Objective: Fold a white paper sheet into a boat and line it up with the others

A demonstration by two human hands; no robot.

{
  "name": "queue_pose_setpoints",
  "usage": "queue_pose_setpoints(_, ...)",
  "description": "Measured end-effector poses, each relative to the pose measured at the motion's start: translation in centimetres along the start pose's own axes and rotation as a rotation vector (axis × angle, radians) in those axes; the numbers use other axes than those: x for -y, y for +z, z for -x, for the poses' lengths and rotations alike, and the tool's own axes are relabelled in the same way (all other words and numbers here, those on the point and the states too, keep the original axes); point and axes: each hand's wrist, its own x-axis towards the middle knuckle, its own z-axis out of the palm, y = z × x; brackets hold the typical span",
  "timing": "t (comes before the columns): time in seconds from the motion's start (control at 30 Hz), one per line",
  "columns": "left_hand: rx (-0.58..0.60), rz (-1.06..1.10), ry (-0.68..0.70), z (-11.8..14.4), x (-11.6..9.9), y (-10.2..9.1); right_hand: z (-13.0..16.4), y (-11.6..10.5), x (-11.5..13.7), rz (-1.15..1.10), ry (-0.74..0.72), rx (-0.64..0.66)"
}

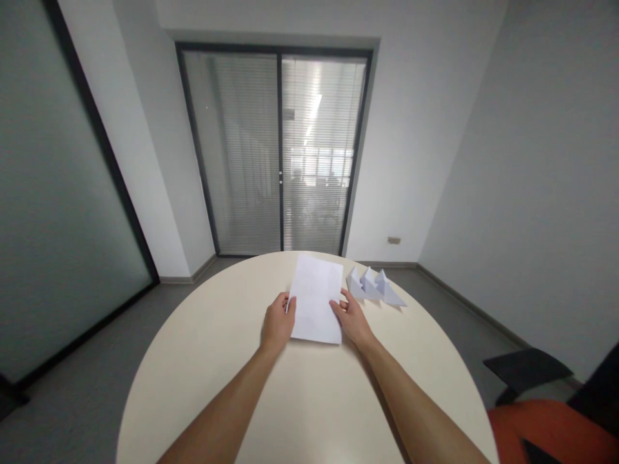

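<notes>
Both hands on the sheet [316, 299], one per long edge. Left hand [277, 320] at the left edge, near the lower corner, fingers curled loosely against the paper's side; whether they pinch the edge or only rest against it cannot be told. Right hand [352, 318] at the right edge, fingers spread lightly, fingertips touching the margin; hand looks open, not closed on anything.

Sheet is white, plain, lying flat on the table [203, 361], long axis running away from the person, far end close to the table's far rim. Table round, pale cream.

Just right of the sheet, near the right hand but apart from it: three folded paper shapes [374, 287], pointed, in a row, overlapping or touching one another.

Both forearms bare, reaching in from the near edge of the table.

Beyond the table: glass door [278, 151] with blinds, grey floor, white walls. Lower right: part of an orange chair [546, 428] with dark armrest [527, 368].
</notes>
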Motion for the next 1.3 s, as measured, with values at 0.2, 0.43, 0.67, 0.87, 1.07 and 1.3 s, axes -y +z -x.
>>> queue_pose_setpoints(0.2, 0.041, -0.255, 0.468, 0.9, -1.1, -0.5, -0.7, -1.2, -1.1, 0.564, -0.108, -0.088)
queue_pose_setpoints(0.43, 0.535, -0.405, 0.460, 1.7, 1.1, 0.6, 0.0, -1.3, -0.7, 0.835, -0.053, -0.093)
queue_pose_setpoints(0.67, 0.516, -0.452, 0.481, 1.4, 1.0, 0.3, 1.1, 0.4, 0.7, 0.910, -0.347, 0.070)
queue_pose_setpoints(0.87, 0.558, -0.392, 0.455, 1.1, 1.1, 0.0, 2.0, 1.4, 0.2, 0.991, -0.307, 0.401)
queue_pose_setpoints(1.07, 0.616, -0.558, 0.349, 1.2, 1.1, -0.3, 1.5, -0.1, 0.3, 1.210, -0.105, 0.242)
queue_pose_setpoints(1.3, 0.442, -0.776, 0.308, 1.1, 0.5, -1.2, 1.9, 0.6, 1.4, 1.009, -0.278, 0.403)
